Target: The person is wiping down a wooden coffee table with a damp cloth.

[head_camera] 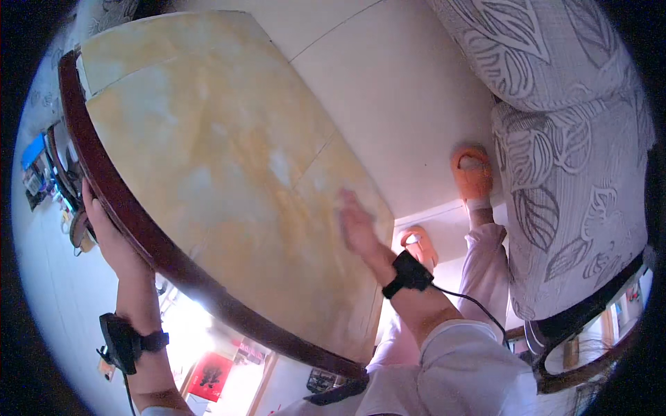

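Note:
A large panel with a mottled yellow and white surface (234, 156) fills the middle, bordered along its left and lower side by a curved, dark reddish-brown rim (125, 203). Against the outer side of that rim, at the left, lies my left hand (104, 223); its fingers are partly hidden, so its grip is unclear. My right hand (359, 223) is blurred over the panel's right part, fingers extended and nothing held. Whether it touches the surface cannot be told. Both wrists wear black strapped devices (413, 273) with cables.
Grey leaf-patterned upholstery (546, 171) stands at the right. My feet, in orange slippers (472, 171), rest on the pale floor (395, 119) between it and the panel. Mixed small items (41, 177) lie at the far left, and a red sheet with writing (209, 375) shows below.

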### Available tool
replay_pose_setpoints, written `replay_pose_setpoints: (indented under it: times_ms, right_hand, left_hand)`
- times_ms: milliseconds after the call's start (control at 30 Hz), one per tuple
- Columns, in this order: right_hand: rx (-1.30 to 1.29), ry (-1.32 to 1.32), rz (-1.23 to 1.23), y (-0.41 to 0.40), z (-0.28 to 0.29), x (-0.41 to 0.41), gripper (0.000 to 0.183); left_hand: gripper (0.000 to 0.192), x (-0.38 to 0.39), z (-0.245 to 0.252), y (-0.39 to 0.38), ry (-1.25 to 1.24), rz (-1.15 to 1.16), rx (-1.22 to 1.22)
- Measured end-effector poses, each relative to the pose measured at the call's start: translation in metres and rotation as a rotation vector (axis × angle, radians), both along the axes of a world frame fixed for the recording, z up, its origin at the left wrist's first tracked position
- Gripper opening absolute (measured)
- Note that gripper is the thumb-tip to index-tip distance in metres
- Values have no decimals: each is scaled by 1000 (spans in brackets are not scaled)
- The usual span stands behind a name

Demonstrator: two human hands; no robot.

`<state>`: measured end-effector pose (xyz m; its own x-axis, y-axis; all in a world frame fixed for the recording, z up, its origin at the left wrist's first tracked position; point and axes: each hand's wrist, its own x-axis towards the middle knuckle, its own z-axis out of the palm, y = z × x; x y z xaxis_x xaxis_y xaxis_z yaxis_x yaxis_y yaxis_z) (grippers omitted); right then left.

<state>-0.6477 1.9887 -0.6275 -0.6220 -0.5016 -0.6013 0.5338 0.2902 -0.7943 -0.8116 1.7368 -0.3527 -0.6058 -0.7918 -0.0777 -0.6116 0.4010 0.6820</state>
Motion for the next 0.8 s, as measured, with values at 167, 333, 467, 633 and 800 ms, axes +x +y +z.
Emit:
replay_pose_setpoints:
  times_ms: [167,333,467,633,800]
  right_hand:
    - [-142,274,26,9,74,-15,40]
    - [107,-505,-165,56,-8,6,38]
    - [-18,-14,-48,31,47,-11,45]
    - [92,-317,-78,44,13,-12,56]
    - [78,-55,-13,47,-22,5,65]
  left_hand:
    - [49,-2,-8,-2,26,54,87]
    - [51,-2,-12,-3,27,-28,113]
    - [51,-2,-3,-1,-23,13,94]
    - [50,4,-10,-16,-45,-57,-24]
    - [49,-2,-13,-3,25,-13,62]
